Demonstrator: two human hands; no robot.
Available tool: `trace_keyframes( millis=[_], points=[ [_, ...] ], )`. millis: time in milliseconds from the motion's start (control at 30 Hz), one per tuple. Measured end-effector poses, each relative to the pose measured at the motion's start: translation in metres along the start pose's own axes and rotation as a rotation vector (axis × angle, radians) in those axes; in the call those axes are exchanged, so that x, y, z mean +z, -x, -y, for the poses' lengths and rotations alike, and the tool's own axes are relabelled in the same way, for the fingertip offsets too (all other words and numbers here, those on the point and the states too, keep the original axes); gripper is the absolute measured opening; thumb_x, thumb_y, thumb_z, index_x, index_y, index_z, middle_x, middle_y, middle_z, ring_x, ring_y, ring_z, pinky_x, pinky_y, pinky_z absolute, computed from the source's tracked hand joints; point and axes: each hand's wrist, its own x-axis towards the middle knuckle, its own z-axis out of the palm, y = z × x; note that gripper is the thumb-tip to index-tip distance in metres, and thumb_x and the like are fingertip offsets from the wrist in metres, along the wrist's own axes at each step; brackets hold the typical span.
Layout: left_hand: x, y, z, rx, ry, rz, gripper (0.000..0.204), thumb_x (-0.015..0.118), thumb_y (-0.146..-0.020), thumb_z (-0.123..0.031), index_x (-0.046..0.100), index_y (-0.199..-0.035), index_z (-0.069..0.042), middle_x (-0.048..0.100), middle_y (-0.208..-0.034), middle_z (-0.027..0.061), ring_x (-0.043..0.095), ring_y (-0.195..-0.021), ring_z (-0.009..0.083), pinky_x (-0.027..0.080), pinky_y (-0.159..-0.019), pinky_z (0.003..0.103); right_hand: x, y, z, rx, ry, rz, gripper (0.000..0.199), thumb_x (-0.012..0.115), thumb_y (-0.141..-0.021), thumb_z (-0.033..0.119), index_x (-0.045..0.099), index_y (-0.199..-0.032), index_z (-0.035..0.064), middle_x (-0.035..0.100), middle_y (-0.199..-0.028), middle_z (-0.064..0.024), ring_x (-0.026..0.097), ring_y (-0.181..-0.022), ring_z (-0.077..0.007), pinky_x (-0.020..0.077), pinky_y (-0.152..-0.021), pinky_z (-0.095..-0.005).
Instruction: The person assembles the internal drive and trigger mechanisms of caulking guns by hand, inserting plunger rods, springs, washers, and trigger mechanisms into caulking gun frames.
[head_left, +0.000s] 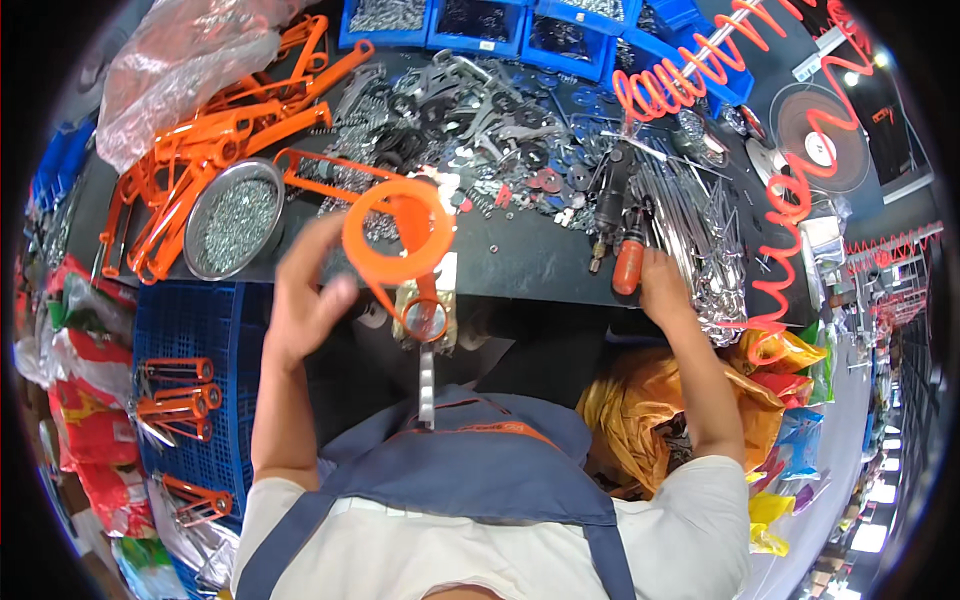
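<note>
An orange frame with a wide round ring [398,230] and long thin arms stands at the front edge of the dark bench, over a small metal fixture [427,385]. To its left is my left hand [308,295], slightly blurred, with thumb and fingers apart and nothing in them. My right hand [664,285] is at the bench edge on the right, close beside a tool with a rounded orange-red handle [628,266]. Its fingers are mostly hidden, so a grip on that handle cannot be made out. A black power screwdriver [611,200] lies just left of that tool.
A metal bowl of small parts [236,222] sits by piled orange frames [195,160]. Loose metal and black parts [480,120] cover the bench middle, with blue bins [480,25] behind. Metal rods [700,230] lie right, under a coiled red air hose [790,205].
</note>
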Motion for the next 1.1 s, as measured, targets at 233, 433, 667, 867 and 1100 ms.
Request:
trace_keyframes(
  millis=[233,433,667,867,1100],
  points=[
    [0.068,-0.001,0.027,-0.264,0.843,0.486,0.091,0.089,-0.051,-0.033,0.045,-0.121,0.003,0.057,-0.113,0.0216,0.058,-0.106,0.0331,0.046,-0.090,0.044,-0.060,0.025,0.165,-0.080,-1.321,0.159,0.038,0.066,-0.080,0.025,0.058,-0.106,-0.0014,0.063,-0.100,-0.0164,0.062,-0.092,-0.0302,0.0492,-0.082,-0.0385],
    [0.107,0.023,0.044,-0.063,0.597,-0.063,0.043,0.072,-0.076,-0.023,0.042,-0.099,-0.002,0.039,-0.074,0.0017,0.036,-0.064,0.0103,0.031,-0.057,0.024,0.024,0.053,0.291,0.266,-1.999,0.801,0.043,0.053,-0.093,0.037,0.048,-0.115,0.0010,0.061,-0.087,-0.0082,0.062,-0.079,-0.0148,0.0497,-0.068,-0.0300],
    [0.100,0.034,0.026,-0.041,0.267,-0.068,0.030,0.058,-0.075,0.001,0.040,-0.098,-0.002,0.040,-0.078,0.0032,0.039,-0.068,0.0108,0.035,-0.062,0.024,0.056,0.064,0.360,0.218,-2.159,0.277,0.023,0.059,-0.086,0.023,0.057,-0.077,0.0018,0.053,-0.064,-0.0050,0.050,-0.062,-0.0139,0.0393,-0.056,-0.0320],
    [0.094,0.016,0.036,-0.169,0.684,0.180,0.038,0.069,-0.075,-0.013,0.043,-0.100,-0.002,0.048,-0.082,0.0065,0.048,-0.068,0.0120,0.044,-0.061,0.025,0.036,0.055,0.334,0.287,-2.044,0.501,0.026,0.058,-0.089,0.024,0.058,-0.084,-0.0008,0.059,-0.075,-0.0082,0.056,-0.069,-0.0150,0.0449,-0.060,-0.0336],
    [0.074,0.048,0.007,0.009,0.743,0.138,0.062,0.071,-0.080,-0.043,0.047,-0.118,0.000,0.056,-0.097,0.0109,0.057,-0.079,0.0179,0.048,-0.065,0.027,0.008,0.054,0.252,0.038,-1.505,0.186,0.036,0.062,-0.088,0.030,0.060,-0.104,-0.0021,0.065,-0.088,-0.0142,0.064,-0.078,-0.0227,0.0498,-0.070,-0.0327]
  ],
)
